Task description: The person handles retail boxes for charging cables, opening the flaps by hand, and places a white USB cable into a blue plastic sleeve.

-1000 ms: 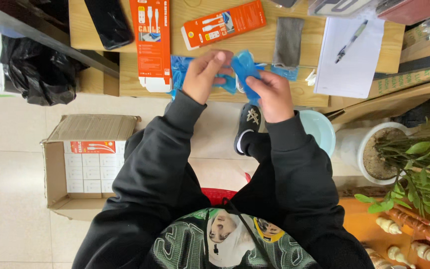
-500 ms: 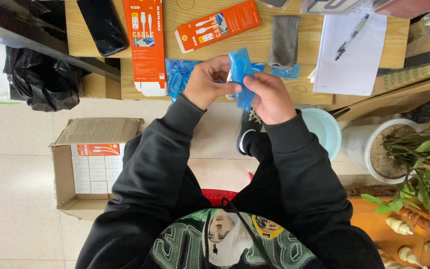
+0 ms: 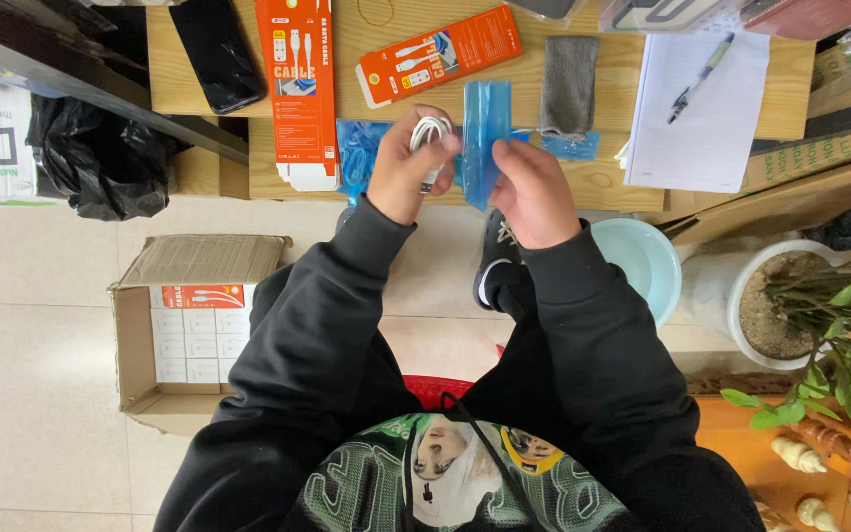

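Open cardboard box (image 3: 138,340) of white cartons (image 3: 197,333)

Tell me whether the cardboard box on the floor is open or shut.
Open. The cardboard box has its flaps folded outward, and rows of small white boxes show inside, with one orange-labelled box at the top.

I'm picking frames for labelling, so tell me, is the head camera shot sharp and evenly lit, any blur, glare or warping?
Head view: soft even daylight, no harsh shadows; left hand, white cable and blue bag in the right hand look sharp; faint sheen on the black phone; wide-angle stretching toward the edges.
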